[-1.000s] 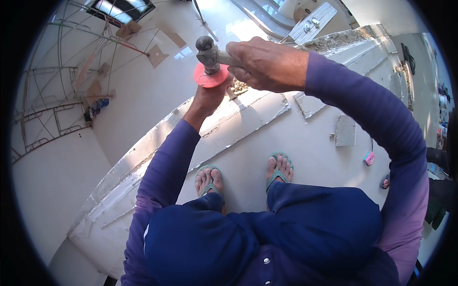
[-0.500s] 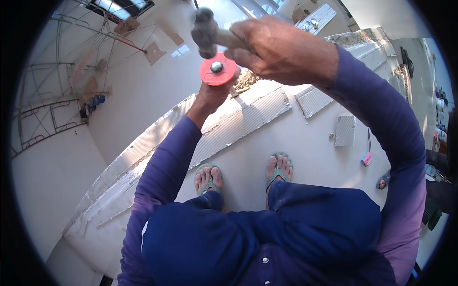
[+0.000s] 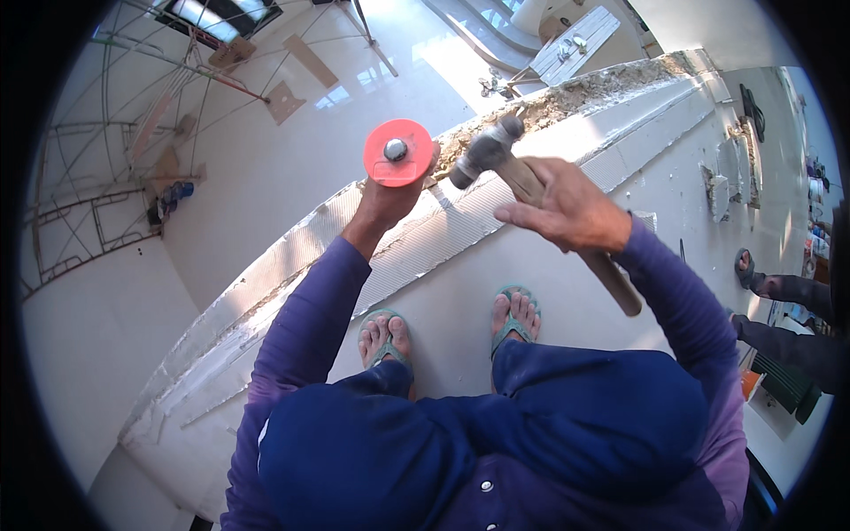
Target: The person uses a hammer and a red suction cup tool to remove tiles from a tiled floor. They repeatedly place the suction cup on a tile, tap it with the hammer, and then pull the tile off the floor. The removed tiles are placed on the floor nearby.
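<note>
My left hand (image 3: 387, 205) is wrapped round a chisel with a round red hand guard (image 3: 382, 170); its bright metal striking head (image 3: 395, 150) faces up at me. The chisel's lower end is hidden below the guard, over the broken edge of the tiled ledge (image 3: 443, 217). To the right, my right hand (image 3: 580, 208) grips the wooden handle of a ball-peen hammer (image 3: 490, 150). The hammer's dark head is tilted and stands apart from the chisel, to its right. Its handle end sticks out below my wrist.
Rubble and rough mortar (image 3: 567, 99) line the ledge's far side. My sandalled feet (image 3: 385, 341) stand on the floor just before it. Metal scaffolding (image 3: 106, 124) rises at far left, and a plank bench (image 3: 575, 44) stands beyond. Another person's legs (image 3: 788, 296) show at right.
The hammer has moved from just above the chisel to its right and nearer me. My left hand has shifted slightly nearer. At right, the other person's legs have come further into view.
</note>
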A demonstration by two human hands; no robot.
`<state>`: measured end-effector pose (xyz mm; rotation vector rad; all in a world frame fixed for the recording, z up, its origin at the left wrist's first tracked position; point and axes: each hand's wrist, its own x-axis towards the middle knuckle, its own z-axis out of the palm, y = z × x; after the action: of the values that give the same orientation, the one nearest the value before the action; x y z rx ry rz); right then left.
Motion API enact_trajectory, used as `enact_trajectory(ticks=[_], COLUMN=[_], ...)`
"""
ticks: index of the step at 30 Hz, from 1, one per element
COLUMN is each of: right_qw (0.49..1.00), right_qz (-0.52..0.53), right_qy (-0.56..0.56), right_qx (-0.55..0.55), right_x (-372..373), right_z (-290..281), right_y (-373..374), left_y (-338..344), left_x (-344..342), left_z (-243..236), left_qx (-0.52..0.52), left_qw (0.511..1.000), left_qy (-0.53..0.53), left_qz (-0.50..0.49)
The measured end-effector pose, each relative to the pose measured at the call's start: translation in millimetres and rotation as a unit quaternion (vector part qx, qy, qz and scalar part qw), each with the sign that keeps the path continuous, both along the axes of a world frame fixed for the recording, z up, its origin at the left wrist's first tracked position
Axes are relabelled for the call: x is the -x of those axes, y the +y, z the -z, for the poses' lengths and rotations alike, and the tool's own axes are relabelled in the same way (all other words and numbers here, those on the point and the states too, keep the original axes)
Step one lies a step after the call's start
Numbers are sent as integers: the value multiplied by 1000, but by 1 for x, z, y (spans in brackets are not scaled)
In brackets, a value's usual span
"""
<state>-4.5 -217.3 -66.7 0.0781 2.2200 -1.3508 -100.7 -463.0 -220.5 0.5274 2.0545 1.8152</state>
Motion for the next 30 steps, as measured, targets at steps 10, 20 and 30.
enact_trajectory(ticks=[10, 20, 30], right_qw=[900, 948, 974], right_qz=[314, 246, 143], right_qy=[-260, -171, -136], right_qx=[152, -110, -108], right_x=[-198, -193, -191], right_z=[105, 119, 82], right_y=[27, 27, 53], left_y=[1, 3, 28], left_x=[-12, -45, 25], left_z=[-7, -17, -16], left_qx=[11, 66, -146], left_qw=[1000, 995, 959], left_qy=[-2, 69, -224], left_qz=[-10, 24, -95])
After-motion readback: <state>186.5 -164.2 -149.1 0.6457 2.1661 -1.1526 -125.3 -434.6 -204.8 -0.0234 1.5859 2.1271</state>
